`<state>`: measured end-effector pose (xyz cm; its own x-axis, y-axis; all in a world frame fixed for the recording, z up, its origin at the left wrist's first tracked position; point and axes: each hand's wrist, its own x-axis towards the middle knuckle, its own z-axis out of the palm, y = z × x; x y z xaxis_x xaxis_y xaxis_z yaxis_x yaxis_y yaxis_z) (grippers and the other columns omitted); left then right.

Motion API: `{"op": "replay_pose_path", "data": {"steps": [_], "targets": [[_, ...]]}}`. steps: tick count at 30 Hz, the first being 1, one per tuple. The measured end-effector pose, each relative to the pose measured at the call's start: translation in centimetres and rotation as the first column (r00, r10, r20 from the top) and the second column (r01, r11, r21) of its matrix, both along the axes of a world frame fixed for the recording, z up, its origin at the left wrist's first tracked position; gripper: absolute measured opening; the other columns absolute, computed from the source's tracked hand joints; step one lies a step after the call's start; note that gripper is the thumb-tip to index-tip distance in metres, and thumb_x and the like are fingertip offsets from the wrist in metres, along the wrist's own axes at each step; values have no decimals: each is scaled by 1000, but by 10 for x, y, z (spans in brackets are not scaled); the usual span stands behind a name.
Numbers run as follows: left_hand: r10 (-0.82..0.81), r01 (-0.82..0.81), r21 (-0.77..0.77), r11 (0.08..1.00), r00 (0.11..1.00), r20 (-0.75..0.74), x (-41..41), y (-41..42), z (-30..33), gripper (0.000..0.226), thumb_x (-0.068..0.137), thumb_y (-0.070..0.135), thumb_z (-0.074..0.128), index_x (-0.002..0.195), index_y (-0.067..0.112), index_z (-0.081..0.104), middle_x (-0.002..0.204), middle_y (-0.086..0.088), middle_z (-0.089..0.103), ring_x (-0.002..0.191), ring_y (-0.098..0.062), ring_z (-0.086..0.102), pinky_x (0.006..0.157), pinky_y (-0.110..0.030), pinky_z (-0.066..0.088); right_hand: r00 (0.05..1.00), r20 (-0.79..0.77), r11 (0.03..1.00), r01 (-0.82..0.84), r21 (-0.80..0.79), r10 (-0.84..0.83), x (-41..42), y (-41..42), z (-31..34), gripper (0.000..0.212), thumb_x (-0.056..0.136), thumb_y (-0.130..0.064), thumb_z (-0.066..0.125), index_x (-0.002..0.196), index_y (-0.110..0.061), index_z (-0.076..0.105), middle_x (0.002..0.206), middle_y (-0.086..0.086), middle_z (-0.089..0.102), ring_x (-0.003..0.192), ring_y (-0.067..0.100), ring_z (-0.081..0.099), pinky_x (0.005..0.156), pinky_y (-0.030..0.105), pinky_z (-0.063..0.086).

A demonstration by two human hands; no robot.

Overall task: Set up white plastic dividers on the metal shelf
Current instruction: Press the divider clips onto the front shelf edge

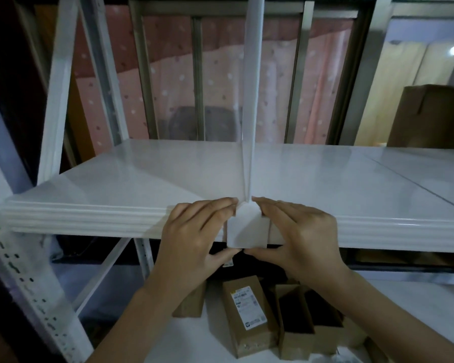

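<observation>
A white plastic divider (249, 106) stands upright on the metal shelf (131, 184), running from the front edge toward the back edge, roughly midway along the visible span. It is seen almost edge-on, so it reads as a thin pale strip rising out of the top of the view. At the front edge it ends in a flat white clip tab (247, 230) that folds down over the shelf's front lip.

By its look the divider is light and thin — probably stiff enough to stand but liable to flex or lean if pushed sideways high up, and its smooth surface may be a little slippery. The best place to take hold seems to be low, at the clip tab, where the plastic is braced against the lip; pressing there should seat it without bowing the panel.

That is where both hands are. The left hand (194, 231) lies to the left of the tab, fingers (220, 205) nearly straight and resting on the shelf edge beside the divider's foot, thumb tucked under the tab's lower edge. The right hand (299, 231) mirrors it on the right, thumb meeting the tab from below. Each hand pinches the tab loosely between fingers and thumb — more pressing than gripping.

Below, cardboard boxes (247, 315) sit on a lower white surface.
</observation>
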<state>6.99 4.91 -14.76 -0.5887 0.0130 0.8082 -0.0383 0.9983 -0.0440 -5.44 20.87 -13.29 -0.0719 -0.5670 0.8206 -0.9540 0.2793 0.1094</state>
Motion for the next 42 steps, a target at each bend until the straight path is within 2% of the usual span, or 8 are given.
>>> {"op": "replay_pose_path", "data": {"steps": [9,14,18,20,23,29,35,42], "targets": [[-10,10,5,1000,1000,11,-2,5,1,58,74,54,62,117,14,61,121,2,65,109,-12,54,90,-29,37,999,18,995,-38,88,37,-3,8,0,61,73,-51,74,119,-11,66,122,0,68,102,13,67,81,29,57],[-70,62,195,979,997,35,0,13,29,68,73,81,47,110,25,56,111,14,58,97,-1,51,78,-27,37,996,31,979,-91,184,87,-17,41,10,54,78,-46,68,121,-14,64,125,-2,65,114,14,61,90,28,51],[-23,57,142,988,972,-235,-7,61,55,48,91,46,46,85,-1,54,89,-11,55,81,-27,52,70,-36,42,998,40,992,-50,117,46,-47,96,21,42,82,-45,66,112,-15,68,115,-4,68,109,14,63,85,28,52],[-39,67,72,995,938,-346,-17,102,61,34,90,23,47,71,-4,53,73,-13,50,68,-28,47,60,-42,40,999,48,997,-20,74,16,-68,128,25,35,83,-42,65,106,-16,69,110,-5,69,103,14,64,79,29,53],[-133,133,-24,991,931,-339,-54,163,59,33,88,11,46,58,-1,50,60,-9,46,55,-25,40,50,-42,34,997,72,997,37,68,-42,-102,178,25,27,86,-37,62,103,-18,69,105,-6,68,97,14,64,74,30,54],[-59,60,0,998,989,-134,-150,255,42,21,88,20,43,71,12,52,74,5,48,66,-15,46,58,-30,38,984,102,987,138,77,-146,-162,289,27,25,86,-37,59,103,-21,68,104,-9,68,93,10,63,71,25,54],[-29,30,23,999,997,-71,-198,323,38,19,84,27,45,83,15,59,87,7,56,82,-14,50,69,-26,34,963,170,978,204,35,-207,-207,388,30,25,87,-39,57,103,-23,67,103,-11,66,90,7,62,69,19,53],[-168,167,-18,986,983,-68,-241,369,41,21,72,29,56,90,19,60,95,9,59,86,-11,53,75,-25,36,941,169,950,307,-62,-293,-244,465,30,20,85,-36,54,93,-24,67,97,-16,63,86,7,61,59,20,51]]}}
